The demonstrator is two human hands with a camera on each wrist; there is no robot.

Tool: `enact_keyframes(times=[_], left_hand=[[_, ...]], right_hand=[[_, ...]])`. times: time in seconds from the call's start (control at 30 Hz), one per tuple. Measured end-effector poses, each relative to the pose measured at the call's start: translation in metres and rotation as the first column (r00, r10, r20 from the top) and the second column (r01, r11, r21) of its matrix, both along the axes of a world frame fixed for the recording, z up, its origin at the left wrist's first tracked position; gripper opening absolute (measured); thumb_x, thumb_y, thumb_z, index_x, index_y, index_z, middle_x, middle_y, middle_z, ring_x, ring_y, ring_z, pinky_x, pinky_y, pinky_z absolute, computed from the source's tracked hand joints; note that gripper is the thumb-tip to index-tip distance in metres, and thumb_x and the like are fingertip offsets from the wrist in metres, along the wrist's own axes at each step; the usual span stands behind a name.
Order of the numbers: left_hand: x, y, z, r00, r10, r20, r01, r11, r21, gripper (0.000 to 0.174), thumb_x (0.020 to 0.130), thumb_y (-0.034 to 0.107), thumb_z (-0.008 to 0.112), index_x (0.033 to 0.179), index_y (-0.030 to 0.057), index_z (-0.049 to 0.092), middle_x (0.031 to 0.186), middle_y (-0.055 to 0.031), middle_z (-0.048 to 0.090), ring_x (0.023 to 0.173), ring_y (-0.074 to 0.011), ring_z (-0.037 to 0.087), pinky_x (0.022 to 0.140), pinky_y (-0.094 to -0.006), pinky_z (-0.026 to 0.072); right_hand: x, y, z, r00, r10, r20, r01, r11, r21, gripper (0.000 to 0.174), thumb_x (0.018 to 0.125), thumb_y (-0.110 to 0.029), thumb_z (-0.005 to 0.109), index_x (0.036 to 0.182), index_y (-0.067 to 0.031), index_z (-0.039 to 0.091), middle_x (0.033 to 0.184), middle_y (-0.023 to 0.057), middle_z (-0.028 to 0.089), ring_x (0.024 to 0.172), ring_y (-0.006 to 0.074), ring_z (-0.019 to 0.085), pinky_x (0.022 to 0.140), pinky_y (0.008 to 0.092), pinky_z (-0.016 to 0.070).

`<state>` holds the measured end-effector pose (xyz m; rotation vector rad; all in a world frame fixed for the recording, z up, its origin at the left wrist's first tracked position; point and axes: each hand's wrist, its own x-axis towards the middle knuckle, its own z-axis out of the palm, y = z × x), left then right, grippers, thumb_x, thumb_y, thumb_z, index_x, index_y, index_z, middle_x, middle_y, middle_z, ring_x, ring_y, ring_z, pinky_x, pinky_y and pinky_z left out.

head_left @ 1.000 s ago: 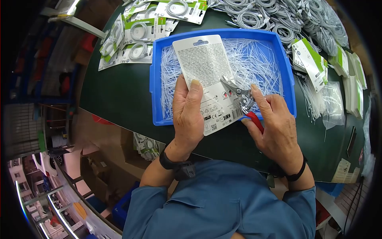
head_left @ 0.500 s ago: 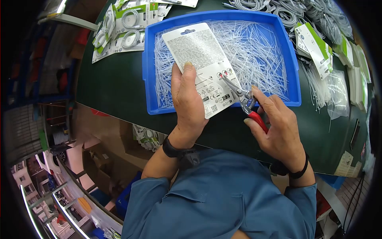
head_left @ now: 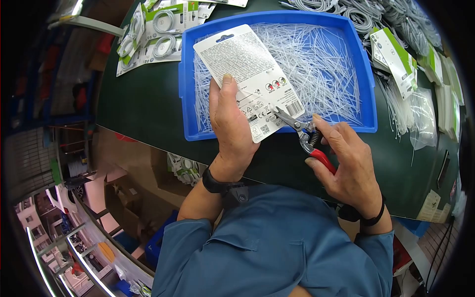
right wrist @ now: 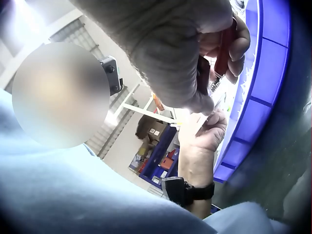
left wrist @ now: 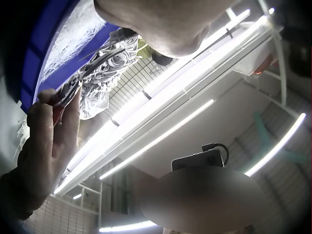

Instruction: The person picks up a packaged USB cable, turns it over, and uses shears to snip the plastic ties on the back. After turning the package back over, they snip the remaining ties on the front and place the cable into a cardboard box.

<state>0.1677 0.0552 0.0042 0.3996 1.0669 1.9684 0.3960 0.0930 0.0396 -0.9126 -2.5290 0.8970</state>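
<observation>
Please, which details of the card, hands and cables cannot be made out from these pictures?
1. Card, head view: its other side is turned away; its finest print is too small to read.
2. Left hand, head view: most fingers are hidden behind the card.
3. Cutter, head view: seen from above, whether its tip touches the card is unclear.
4. Cable pile, head view: cut off by the upper edge.
</observation>
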Motion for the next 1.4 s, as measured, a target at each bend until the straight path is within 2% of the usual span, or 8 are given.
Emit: enact_keyframes(times=[0.37, 0.47, 0.63, 0.77, 0.87, 1.07, 1.27, 1.4], left_hand=[[0.006, 0.004, -0.002, 0.999, -0.025, 0.035, 0.026, 0.999, -0.022, 0.040, 0.113, 0.029, 0.046, 0.143, 0.0024, 0.047, 0.126, -0.0138, 0.065, 0.108, -0.0213, 0.071, 0.093, -0.0359, 0.0596], [0.008, 0.012, -0.007, 1.000, 0.015, 0.013, -0.015, 0.999, -0.028, 0.040, 0.112, 0.027, 0.040, 0.139, 0.0001, 0.052, 0.127, -0.0193, 0.069, 0.107, -0.0305, 0.076, 0.094, -0.0440, 0.0639], [0.006, 0.011, -0.013, 0.998, -0.018, -0.067, 0.015, 0.998, -0.056, 0.044, 0.114, 0.031, 0.036, 0.141, -0.0007, 0.051, 0.128, -0.0203, 0.068, 0.109, -0.0298, 0.075, 0.095, -0.0438, 0.0636], [0.010, 0.010, -0.015, 0.998, -0.060, -0.022, 0.059, 0.998, -0.031, 0.050, 0.117, 0.037, 0.032, 0.143, -0.0008, 0.050, 0.129, -0.0198, 0.067, 0.109, -0.0292, 0.075, 0.094, -0.0430, 0.0632], [0.016, 0.006, -0.009, 0.991, -0.093, -0.095, 0.093, 0.996, -0.008, 0.047, 0.117, 0.042, 0.039, 0.140, 0.0021, 0.045, 0.125, -0.0144, 0.064, 0.107, -0.0189, 0.070, 0.092, -0.0330, 0.0594], [0.016, 0.006, -0.006, 0.983, -0.108, -0.145, 0.112, 0.994, 0.017, 0.048, 0.117, 0.042, 0.039, 0.144, 0.0017, 0.042, 0.128, -0.0141, 0.063, 0.114, -0.0178, 0.067, 0.098, -0.0337, 0.0565], [0.019, 0.005, -0.014, 0.966, -0.054, -0.254, 0.049, 0.999, -0.023, 0.045, 0.118, 0.040, 0.039, 0.142, 0.0012, 0.045, 0.125, -0.0108, 0.063, 0.109, -0.0123, 0.060, 0.098, -0.0307, 0.0500], [0.022, 0.007, -0.014, 0.970, -0.062, -0.234, 0.062, 0.998, -0.007, 0.044, 0.118, 0.038, 0.038, 0.141, 0.0006, 0.045, 0.124, -0.0105, 0.062, 0.109, -0.0120, 0.059, 0.098, -0.0307, 0.0488]], right_hand=[[-0.004, 0.002, -0.002, 1.000, -0.015, -0.002, 0.015, 1.000, -0.010, 0.074, 0.083, -0.016, 0.086, 0.150, -0.0061, 0.057, 0.097, 0.0143, 0.061, 0.080, 0.0330, 0.065, 0.069, 0.0446, 0.0531], [-0.003, 0.002, -0.009, 0.999, -0.022, -0.024, 0.021, 0.999, -0.029, 0.073, 0.083, -0.014, 0.086, 0.150, -0.0060, 0.057, 0.094, 0.0144, 0.061, 0.075, 0.0331, 0.065, 0.067, 0.0447, 0.0529], [-0.003, 0.002, -0.018, 0.998, -0.032, -0.045, 0.029, 0.998, -0.062, 0.072, 0.084, -0.012, 0.085, 0.150, -0.0057, 0.057, 0.092, 0.0144, 0.061, 0.073, 0.0330, 0.064, 0.066, 0.0443, 0.0526], [-0.006, 0.005, -0.014, 0.997, -0.031, -0.069, 0.023, 0.994, -0.110, 0.074, 0.084, -0.014, 0.086, 0.150, -0.0055, 0.055, 0.092, 0.0146, 0.061, 0.076, 0.0335, 0.063, 0.069, 0.0438, 0.0521], [-0.015, 0.010, -0.009, 0.994, -0.035, -0.099, 0.029, 0.998, -0.055, 0.074, 0.083, -0.015, 0.086, 0.150, -0.0054, 0.054, 0.094, 0.0153, 0.060, 0.080, 0.0344, 0.063, 0.071, 0.0441, 0.0515], [-0.025, 0.018, -0.006, 0.994, -0.005, -0.109, 0.004, 1.000, -0.008, 0.074, 0.084, -0.016, 0.085, 0.150, -0.0054, 0.054, 0.096, 0.0169, 0.060, 0.082, 0.0358, 0.062, 0.073, 0.0453, 0.0504], [-0.027, 0.017, -0.008, 0.993, 0.000, -0.121, -0.004, 1.000, -0.028, 0.073, 0.084, -0.016, 0.085, 0.149, -0.0052, 0.055, 0.095, 0.0166, 0.059, 0.081, 0.0363, 0.062, 0.072, 0.0455, 0.0501], [-0.028, 0.016, -0.008, 0.995, -0.004, -0.102, 0.006, 1.000, 0.013, 0.072, 0.084, -0.016, 0.085, 0.148, -0.0047, 0.055, 0.094, 0.0163, 0.059, 0.080, 0.0361, 0.062, 0.071, 0.0454, 0.0501]])
